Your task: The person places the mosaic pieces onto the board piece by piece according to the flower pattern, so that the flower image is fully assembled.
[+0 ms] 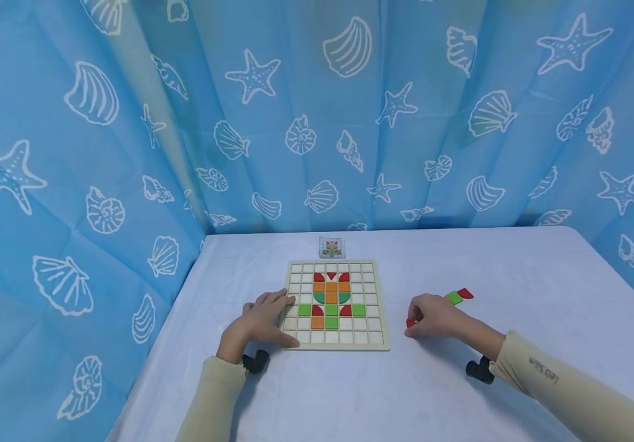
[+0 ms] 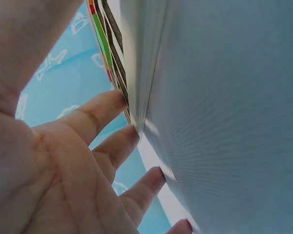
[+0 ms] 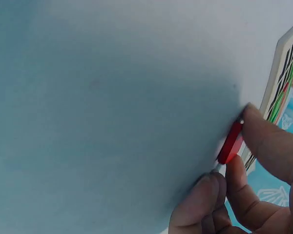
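Observation:
A pale grid board (image 1: pixel 339 346) lies on the table, with red, orange and green tiles forming a tulip-like pattern in its cells. My left hand (image 1: pixel 264 316) rests along the board's left side with fingers spread; the left wrist view has fingertips (image 2: pixel 121 99) touching its edge. To the right of the board, my right hand (image 1: pixel 430 314) pinches a red tile (image 3: pixel 231 141) between thumb and finger, low over the cloth. Just beyond that hand lie a green square tile (image 1: pixel 454 298) and a red curved-edge tile (image 1: pixel 465 293), side by side.
Behind the board stands a small clear-looking card (image 1: pixel 332 247) showing a similar tulip pattern. White cloth covers the table (image 1: pixel 516 270). A blue curtain (image 1: pixel 306 92) with shells and starfish hangs at the back and left.

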Demonstrator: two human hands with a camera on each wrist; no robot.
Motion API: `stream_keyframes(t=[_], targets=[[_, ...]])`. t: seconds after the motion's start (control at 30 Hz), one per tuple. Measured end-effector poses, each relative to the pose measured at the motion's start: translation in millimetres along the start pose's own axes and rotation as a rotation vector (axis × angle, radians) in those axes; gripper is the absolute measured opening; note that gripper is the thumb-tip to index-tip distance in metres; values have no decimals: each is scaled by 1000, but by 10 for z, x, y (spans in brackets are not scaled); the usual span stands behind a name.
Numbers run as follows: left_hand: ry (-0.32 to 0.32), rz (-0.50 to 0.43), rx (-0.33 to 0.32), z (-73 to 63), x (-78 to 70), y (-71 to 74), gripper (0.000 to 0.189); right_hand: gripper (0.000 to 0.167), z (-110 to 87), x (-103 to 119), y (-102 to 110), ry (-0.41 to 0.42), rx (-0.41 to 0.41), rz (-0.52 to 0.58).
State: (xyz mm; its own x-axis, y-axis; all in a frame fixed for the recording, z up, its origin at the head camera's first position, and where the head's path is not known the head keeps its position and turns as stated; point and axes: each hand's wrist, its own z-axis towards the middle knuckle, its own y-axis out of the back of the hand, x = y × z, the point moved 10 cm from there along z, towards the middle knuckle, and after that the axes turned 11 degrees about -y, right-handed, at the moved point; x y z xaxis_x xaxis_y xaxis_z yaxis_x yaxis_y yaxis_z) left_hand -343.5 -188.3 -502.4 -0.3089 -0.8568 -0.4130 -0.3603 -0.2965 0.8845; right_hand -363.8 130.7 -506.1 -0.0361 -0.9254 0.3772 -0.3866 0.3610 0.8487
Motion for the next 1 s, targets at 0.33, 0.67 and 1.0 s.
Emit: stream_keyframes(t=[0.33, 0.67, 1.0], targets=[[13, 2, 6, 15, 15, 47, 100, 24, 112, 97, 180, 70, -77, 140], [20, -14, 0, 19, 63, -37, 100, 16, 129, 436, 241, 205, -56, 251], [-3, 5, -7, 8, 19, -15, 99, 11, 209, 774, 94, 206, -29, 326]])
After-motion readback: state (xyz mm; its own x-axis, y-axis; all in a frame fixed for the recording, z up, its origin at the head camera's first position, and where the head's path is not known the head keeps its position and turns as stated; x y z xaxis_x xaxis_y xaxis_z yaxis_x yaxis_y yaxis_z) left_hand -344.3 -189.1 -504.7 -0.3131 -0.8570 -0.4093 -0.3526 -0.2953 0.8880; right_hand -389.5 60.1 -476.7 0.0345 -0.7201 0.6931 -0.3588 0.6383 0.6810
